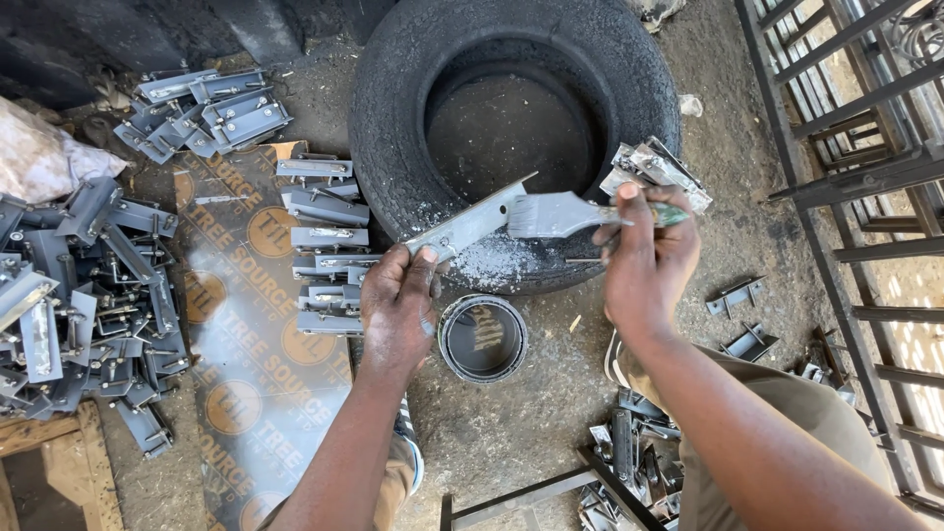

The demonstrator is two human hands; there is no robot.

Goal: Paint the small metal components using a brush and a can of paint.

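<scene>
My left hand [398, 307] grips one end of a flat metal bracket [470, 221] and holds it tilted over the near wall of a black tyre [393, 108]. My right hand [644, 258] holds a paintbrush [560, 214] by its green handle, with the grey-coated bristles touching the raised end of the bracket. A small round paint tin [482, 337] with dark grey paint stands on the ground just below both hands. Grey paint spatter marks the tyre under the bracket.
A row of grey brackets [324, 241] lies on a printed brown board [246, 344] at left. Heaps of brackets sit at far left [79, 305], top left [202, 113], on the tyre's right [654, 172] and near my knee [629, 462]. A metal grille [865, 177] stands right.
</scene>
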